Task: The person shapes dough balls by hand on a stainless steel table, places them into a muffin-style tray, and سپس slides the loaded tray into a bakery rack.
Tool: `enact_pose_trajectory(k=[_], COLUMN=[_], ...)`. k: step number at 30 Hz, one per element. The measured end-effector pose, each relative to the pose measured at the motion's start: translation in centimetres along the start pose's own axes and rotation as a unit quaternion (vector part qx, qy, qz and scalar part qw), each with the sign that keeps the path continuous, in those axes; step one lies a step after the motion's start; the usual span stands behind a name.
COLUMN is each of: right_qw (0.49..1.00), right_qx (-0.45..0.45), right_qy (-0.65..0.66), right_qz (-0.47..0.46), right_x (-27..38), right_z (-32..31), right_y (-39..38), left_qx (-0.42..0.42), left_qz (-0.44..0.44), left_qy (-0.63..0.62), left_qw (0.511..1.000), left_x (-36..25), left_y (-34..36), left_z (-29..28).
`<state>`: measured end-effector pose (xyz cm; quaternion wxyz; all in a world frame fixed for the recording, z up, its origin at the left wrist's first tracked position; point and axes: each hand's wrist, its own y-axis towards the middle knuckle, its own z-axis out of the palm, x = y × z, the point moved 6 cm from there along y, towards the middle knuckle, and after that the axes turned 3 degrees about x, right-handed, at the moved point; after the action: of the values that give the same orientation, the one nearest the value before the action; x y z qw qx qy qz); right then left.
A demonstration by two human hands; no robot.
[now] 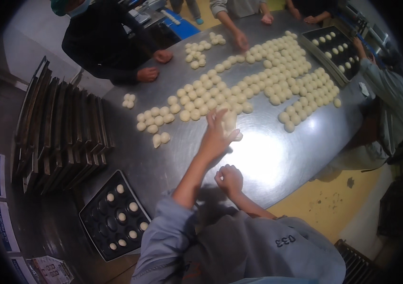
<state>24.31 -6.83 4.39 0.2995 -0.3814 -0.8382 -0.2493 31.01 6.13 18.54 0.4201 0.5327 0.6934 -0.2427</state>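
L hand (214,135) holding dough pcs (230,122), R hand (230,181) curled nearby

"What's underneath it all?"
"A steel table (140,156); dough balls (255,88) cover it from ten o'clock round to two — many touching, roughly in rows."
"And apart from those?"
"A smaller cluster (197,55) at twelve; a little clump (128,101) farther out at ten; a pair (164,137) at nine — and a dark tray (329,46) by the two o'clock edge."

Right hand (230,180) in loose fist
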Motion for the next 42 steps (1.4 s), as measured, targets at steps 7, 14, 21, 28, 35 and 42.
enact_pose_trajectory(k=[7, 14, 21, 28, 35, 42], right_qw=[1.000, 1.000, 1.000, 0.865, 0.929, 0.996], right_qx=[-0.013, -0.004, 0.003, 0.213, 0.226, 0.048], right_qy=[0.026, 0.017, 0.008, 0.450, 0.292, 0.068], right_qz=[-0.004, -0.018, -0.005, 0.063, 0.019, 0.006], right_x=[-1.1, -0.3, 0.3, 3.1, 7.0, -4.7], right_z=[-0.2, -0.1, -0.1, 5.6, 5.3, -2.3], right_y=[0.3, 0.1, 0.1, -2.2, -3.7, -4.6], left_qx=[-0.098, 0.043, -0.060, -0.028, -0.041, -0.117], left_qz=[-0.032, -0.213, -0.295, -0.123, -0.193, -0.180], left_qy=[0.048, -0.136, -0.127, -0.218, -0.157, 0.003], left_qw=[0.993, 0.966, 0.945, 0.968, 0.968, 0.977], left_x=[11.1, 13.1, 15.9, 11.1, 12.7, 17.1], left_y=[-1.9, 0.0, -15.7, -28.0, -30.5, -34.0], left_z=[7.6, 4.9, -5.0, -6.7, -7.2, -8.1])
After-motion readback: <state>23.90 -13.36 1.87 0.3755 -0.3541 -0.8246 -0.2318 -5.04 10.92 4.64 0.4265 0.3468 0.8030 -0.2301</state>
